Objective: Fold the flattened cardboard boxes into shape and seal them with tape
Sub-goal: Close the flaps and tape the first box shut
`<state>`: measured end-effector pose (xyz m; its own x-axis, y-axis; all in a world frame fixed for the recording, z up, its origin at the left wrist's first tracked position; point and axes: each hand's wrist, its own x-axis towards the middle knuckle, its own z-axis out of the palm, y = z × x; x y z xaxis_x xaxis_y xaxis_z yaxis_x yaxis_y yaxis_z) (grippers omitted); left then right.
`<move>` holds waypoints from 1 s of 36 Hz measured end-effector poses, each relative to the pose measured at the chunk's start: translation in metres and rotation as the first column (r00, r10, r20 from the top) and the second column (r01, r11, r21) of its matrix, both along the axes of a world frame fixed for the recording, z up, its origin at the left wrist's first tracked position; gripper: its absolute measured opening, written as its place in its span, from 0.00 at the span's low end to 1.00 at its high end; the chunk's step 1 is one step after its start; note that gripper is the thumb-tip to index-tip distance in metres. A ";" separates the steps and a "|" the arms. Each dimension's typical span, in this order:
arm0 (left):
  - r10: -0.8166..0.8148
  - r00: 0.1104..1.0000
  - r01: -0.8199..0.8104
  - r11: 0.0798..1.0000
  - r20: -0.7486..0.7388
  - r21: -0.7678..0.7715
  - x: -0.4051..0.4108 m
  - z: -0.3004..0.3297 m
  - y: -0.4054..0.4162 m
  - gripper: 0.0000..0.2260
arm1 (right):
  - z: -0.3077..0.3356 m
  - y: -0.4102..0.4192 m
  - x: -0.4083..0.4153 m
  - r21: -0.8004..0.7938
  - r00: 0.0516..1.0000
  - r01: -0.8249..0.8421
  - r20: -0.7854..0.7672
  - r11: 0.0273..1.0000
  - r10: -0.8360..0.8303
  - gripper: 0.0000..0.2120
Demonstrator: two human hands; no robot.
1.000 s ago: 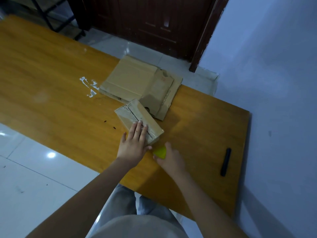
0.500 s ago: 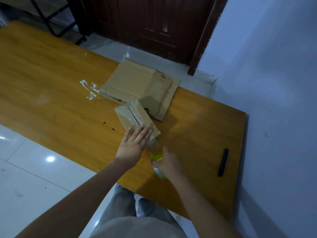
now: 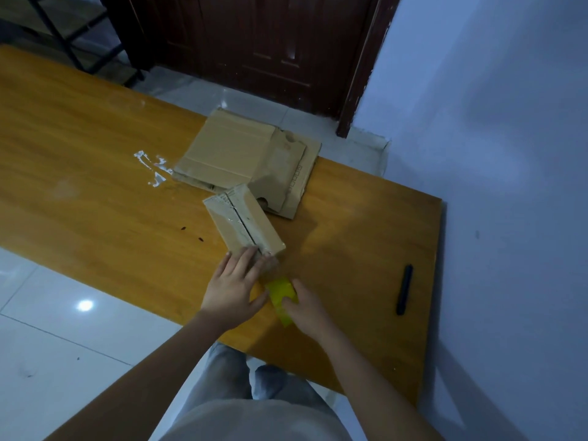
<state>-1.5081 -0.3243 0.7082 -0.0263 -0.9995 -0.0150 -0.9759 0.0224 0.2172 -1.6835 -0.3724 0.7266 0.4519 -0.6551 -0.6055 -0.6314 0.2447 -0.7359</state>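
Since the earlier frame, the right hand [image 3: 305,308] is drawing the yellow tape roll [image 3: 281,296] back from the small box [image 3: 243,222], fingers grasping it. The left hand [image 3: 234,286], fingers straight, is pressing the box's near end on the counter [image 3: 95,198]. Beyond the box, flattened boxes [image 3: 245,157] are lying. Risk: slack tape wrinkling or lifting off the seam.

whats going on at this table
A person is taping a small folded cardboard box shut on a wooden table. The left hand presses straight fingers on the box's near end. The right hand grips a yellow tape roll just off that end, with clear tape between roll and box. Flattened boxes lie stacked behind, and a black pen-like object sits off to the right.
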 end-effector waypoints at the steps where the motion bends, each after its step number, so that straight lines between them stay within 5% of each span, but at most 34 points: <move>1: 0.012 1.000 -0.012 1.000 0.003 0.025 -0.002 0.000 0.001 0.33 | 0.000 0.000 -0.001 0.013 1.000 0.013 0.013 1.000 -0.013 0.14; 9: 0.196 0.978 -0.185 0.972 -0.070 0.142 -0.020 -0.007 0.003 0.51 | -0.010 0.000 -0.009 0.105 0.994 0.035 0.096 0.994 -0.045 0.13; 15: 0.150 0.988 -0.151 0.980 0.020 0.125 -0.016 0.000 -0.002 0.51 | -0.014 0.000 -0.022 0.147 0.989 0.105 0.089 0.984 -0.118 0.17; 19: 0.135 0.990 -0.138 0.982 0.031 0.132 -0.015 0.001 -0.007 0.51 | -0.021 -0.025 -0.063 -0.099 0.889 0.446 -0.062 0.889 -0.453 0.15; 22: 0.133 0.991 -0.136 0.980 0.032 0.144 -0.017 0.001 -0.008 0.52 | -0.038 -0.057 -0.119 -0.330 0.755 0.526 -0.242 0.784 -0.609 0.14; 24: 0.129 0.991 -0.133 0.980 0.038 0.145 -0.019 0.002 -0.008 0.52 | -0.050 -0.074 -0.154 -0.401 0.676 0.534 -0.326 0.744 -0.661 0.12; 27: 0.135 0.990 -0.140 0.980 0.040 0.143 -0.020 0.003 -0.009 0.53 | -0.060 -0.089 -0.182 -0.407 0.557 0.537 -0.487 0.739 -0.672 0.22; 30: 0.137 0.989 -0.143 0.982 0.055 0.126 -0.019 0.003 -0.012 0.52 | -0.061 -0.097 -0.184 -0.428 0.567 0.387 -0.588 0.817 -0.577 0.25; 36: 0.109 0.991 -0.120 0.980 0.076 0.157 -0.021 0.002 -0.012 0.53 | -0.074 -0.098 -0.171 -0.458 0.659 0.233 -0.574 0.858 -0.486 0.13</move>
